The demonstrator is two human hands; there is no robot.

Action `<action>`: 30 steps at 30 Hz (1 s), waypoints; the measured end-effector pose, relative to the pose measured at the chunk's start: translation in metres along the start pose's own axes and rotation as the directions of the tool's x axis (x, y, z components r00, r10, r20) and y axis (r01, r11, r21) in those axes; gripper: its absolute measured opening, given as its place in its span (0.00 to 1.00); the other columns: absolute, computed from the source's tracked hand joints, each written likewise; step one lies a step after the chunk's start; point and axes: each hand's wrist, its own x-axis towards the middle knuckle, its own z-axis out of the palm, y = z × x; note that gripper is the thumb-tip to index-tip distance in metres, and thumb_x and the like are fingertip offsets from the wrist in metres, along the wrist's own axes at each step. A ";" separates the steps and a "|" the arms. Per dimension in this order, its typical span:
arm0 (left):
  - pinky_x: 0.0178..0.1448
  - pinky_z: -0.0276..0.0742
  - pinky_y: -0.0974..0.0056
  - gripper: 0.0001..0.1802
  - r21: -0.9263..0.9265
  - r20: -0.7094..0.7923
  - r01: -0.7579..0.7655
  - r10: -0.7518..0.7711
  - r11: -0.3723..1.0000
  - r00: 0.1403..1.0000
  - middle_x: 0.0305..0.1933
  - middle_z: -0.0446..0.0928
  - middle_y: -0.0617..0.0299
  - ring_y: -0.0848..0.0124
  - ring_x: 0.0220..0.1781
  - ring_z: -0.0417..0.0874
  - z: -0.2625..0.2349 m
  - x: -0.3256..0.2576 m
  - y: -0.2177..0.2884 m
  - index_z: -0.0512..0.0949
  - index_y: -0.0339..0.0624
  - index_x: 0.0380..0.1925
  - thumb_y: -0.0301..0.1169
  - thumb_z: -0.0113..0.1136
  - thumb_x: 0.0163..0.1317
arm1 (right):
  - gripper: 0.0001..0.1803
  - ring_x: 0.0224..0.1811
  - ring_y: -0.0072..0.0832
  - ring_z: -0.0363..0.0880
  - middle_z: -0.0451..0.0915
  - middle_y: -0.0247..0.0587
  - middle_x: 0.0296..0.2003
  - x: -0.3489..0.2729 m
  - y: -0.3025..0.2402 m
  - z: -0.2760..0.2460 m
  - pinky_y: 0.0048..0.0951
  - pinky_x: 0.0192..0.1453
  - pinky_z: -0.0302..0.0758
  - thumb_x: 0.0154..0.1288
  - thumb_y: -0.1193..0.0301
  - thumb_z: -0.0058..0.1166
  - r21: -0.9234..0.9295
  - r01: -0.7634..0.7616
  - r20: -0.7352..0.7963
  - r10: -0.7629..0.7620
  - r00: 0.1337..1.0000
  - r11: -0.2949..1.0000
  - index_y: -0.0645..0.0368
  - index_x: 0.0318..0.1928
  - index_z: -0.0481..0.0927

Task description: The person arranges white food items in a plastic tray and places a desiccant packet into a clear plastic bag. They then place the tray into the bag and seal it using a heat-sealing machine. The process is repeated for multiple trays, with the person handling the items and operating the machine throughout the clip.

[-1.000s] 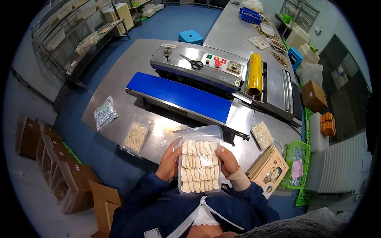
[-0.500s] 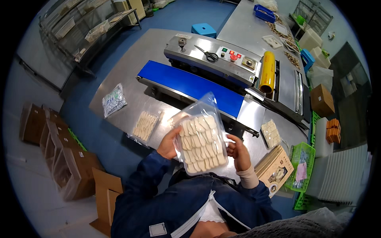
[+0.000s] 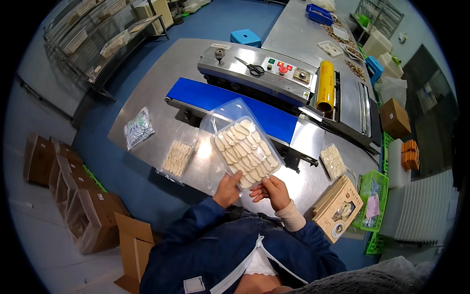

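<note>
You have the clear bag of pale pieces (image 3: pixel 246 153) pinched by its near end in both hands, lifted just above the near edge of the steel counter (image 3: pixel 161 88). Your left hand (image 3: pixel 228 189) is closed on the near left corner, fingers curled under the film. Your right hand (image 3: pixel 272 191) is closed on the near right part of the edge, thumb on top.

Keep both pinches on bare film rather than on the pieces, which look likely to crack under pressure. Hold the tray flat so the rows stay in place; I judge that any tilt toward the open end would let them slide. Draw the loose film at the far end smooth and flat before it meets the blue belt (image 3: pixel 230 105) of the sealing machine (image 3: pixel 259 73), since a crease there would probably spoil the seam.

The bag's long axis runs from near right to far left, slanted across the belt instead of square to it. Its empty film end points far and left, toward the belt; the filled end sits near you. A similar pack (image 3: pixel 177 157) lies on the counter just to the left.
</note>
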 end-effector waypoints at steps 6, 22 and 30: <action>0.56 0.67 0.64 0.29 0.056 0.080 0.071 -0.075 0.996 0.994 0.58 0.65 0.55 0.66 0.56 0.69 0.005 -0.007 -0.035 0.56 0.39 0.59 0.35 0.53 0.61 | 0.17 0.27 0.34 0.79 0.78 0.51 0.31 0.000 0.001 -0.005 0.27 0.25 0.77 0.67 0.63 0.40 -0.036 0.084 -0.072 -0.086 0.994 0.996 0.68 0.38 0.70; 0.67 0.52 0.55 0.27 -0.311 -0.110 -0.106 0.075 0.944 0.991 0.65 0.57 0.56 0.60 0.66 0.57 -0.019 0.027 -0.001 0.54 0.43 0.62 0.45 0.30 0.67 | 0.21 0.22 0.23 0.74 0.74 0.39 0.31 -0.043 0.024 -0.045 0.22 0.25 0.70 0.58 0.71 0.51 -0.729 0.126 -0.219 -0.404 0.888 0.672 0.58 0.53 0.66; 0.68 0.51 0.53 0.28 -0.366 -0.134 -0.047 -0.003 0.930 0.991 0.64 0.59 0.52 0.56 0.65 0.58 -0.035 0.032 -0.003 0.57 0.36 0.60 0.44 0.32 0.67 | 0.17 0.24 0.33 0.72 0.73 0.40 0.26 -0.044 0.017 -0.050 0.27 0.31 0.70 0.54 0.69 0.55 -0.903 0.105 -0.162 -0.557 0.815 0.417 0.60 0.44 0.73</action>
